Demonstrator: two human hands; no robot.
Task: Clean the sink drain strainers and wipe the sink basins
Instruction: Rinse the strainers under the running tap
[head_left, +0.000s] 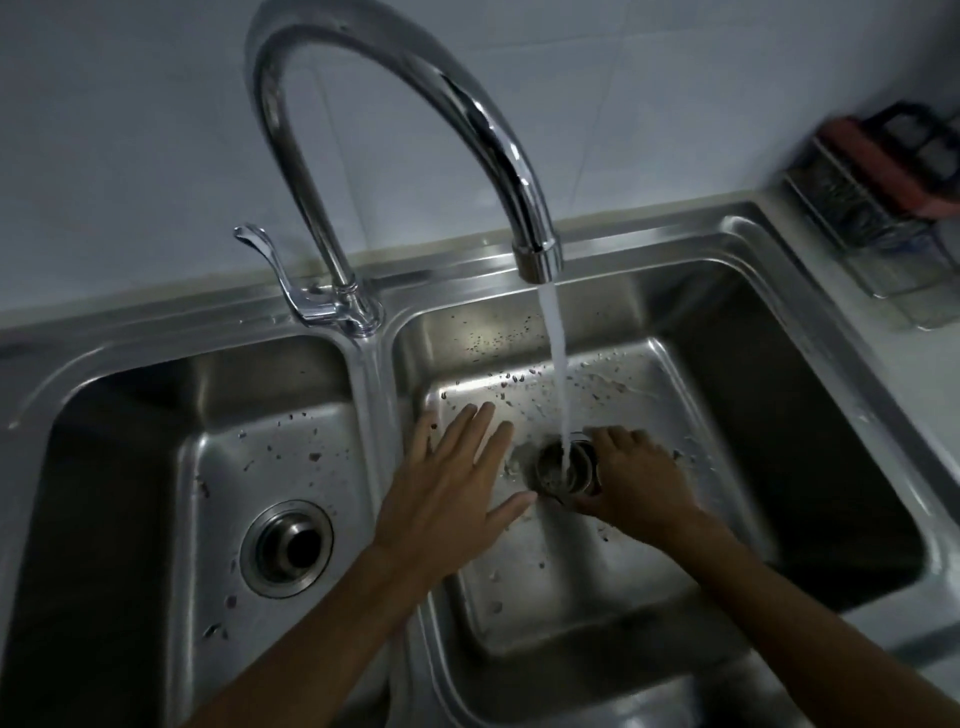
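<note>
A steel double sink fills the view. In the right basin (779, 467) my right hand (636, 475) grips a round metal drain strainer (563, 467) by its right side, under the running water stream (556, 374) from the chrome tap (415, 98). My left hand (457, 473) hovers just left of the strainer with its fingers straight and spread, holding nothing. The left basin (104, 467) has its open drain (288, 545) in view. Dark crumbs and specks lie scattered over both basin floors.
The tap lever (270, 265) stands on the divider between the basins. A wire rack (883, 208) with a red item sits on the counter at the back right. White wall tiles rise behind the sink.
</note>
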